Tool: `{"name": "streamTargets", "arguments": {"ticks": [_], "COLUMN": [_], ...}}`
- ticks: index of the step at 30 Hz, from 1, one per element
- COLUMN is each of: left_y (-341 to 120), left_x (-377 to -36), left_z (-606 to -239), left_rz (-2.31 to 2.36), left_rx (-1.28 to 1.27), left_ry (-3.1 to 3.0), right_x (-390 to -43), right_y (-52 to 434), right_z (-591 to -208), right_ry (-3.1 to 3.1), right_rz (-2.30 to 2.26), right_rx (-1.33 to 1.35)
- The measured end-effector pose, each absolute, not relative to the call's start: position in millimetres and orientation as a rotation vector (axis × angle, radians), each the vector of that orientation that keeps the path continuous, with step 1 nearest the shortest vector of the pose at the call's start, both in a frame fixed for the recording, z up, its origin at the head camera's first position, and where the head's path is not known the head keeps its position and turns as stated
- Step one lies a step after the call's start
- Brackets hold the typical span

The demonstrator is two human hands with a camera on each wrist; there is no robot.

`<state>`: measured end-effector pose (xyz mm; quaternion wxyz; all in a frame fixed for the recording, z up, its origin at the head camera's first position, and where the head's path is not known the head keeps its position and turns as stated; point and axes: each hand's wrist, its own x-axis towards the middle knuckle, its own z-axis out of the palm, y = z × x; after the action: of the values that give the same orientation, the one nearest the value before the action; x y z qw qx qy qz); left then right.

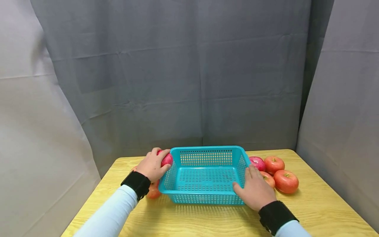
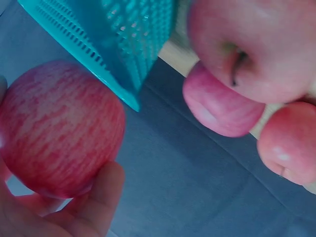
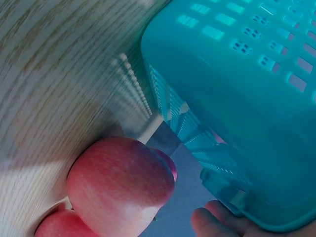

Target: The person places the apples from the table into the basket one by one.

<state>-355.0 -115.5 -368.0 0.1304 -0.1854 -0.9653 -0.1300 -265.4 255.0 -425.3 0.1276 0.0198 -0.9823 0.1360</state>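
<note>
Gripping a red apple (image 1: 166, 159) in the left hand (image 1: 152, 164), fingers and thumb curling round it, just beside the basket's (image 1: 205, 150) left rim, at about 9 o'clock from the basket's middle. In the left wrist view, showing the same red apple (image 2: 59, 126) sitting against the palm with a fingertip (image 2: 106, 190) wrapping under it, and the turquoise basket wall (image 2: 113, 39) close beside it.

Resting the right hand (image 1: 254, 191) on the basket's near right corner, at about 4 o'clock, fingers lying fairly straight against the rim and side wall. In the right wrist view, touching the basket's underside edge (image 3: 237, 98) with a fingertip (image 3: 212, 222); how far the fingers are curling there, impossible to tell.

Sitting in the middle of the yellow wooden surface (image 1: 319, 204), the basket itself, perforated and turquoise, its floor showing bare.

Lying at 3 o'clock of the basket, a group of apples (image 1: 285, 181), close together and touching, just beyond the right hand. Lying at 8 o'clock, under the left wrist, another apple (image 1: 154, 192), partly hidden by the black wrist strap (image 1: 136, 183).

Hanging behind the surface at 12 o'clock, a grey cloth backdrop (image 1: 189, 82).
</note>
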Motion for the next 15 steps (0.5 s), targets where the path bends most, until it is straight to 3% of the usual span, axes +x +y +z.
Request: {"name": "streamTargets", "arguments": {"ticks": [15], "left_y": [-60.3], "left_x": [-360.2], "left_z": [-356.6], "left_rz": [-0.363], "left_rx": [-0.702], "left_ry": [-2.746], "right_x": [-254.8], "right_y": [263.0], "right_z": [-423.6], "right_ry": [-2.852], "right_rz": [0.403], "right_rx": [0.051]}}
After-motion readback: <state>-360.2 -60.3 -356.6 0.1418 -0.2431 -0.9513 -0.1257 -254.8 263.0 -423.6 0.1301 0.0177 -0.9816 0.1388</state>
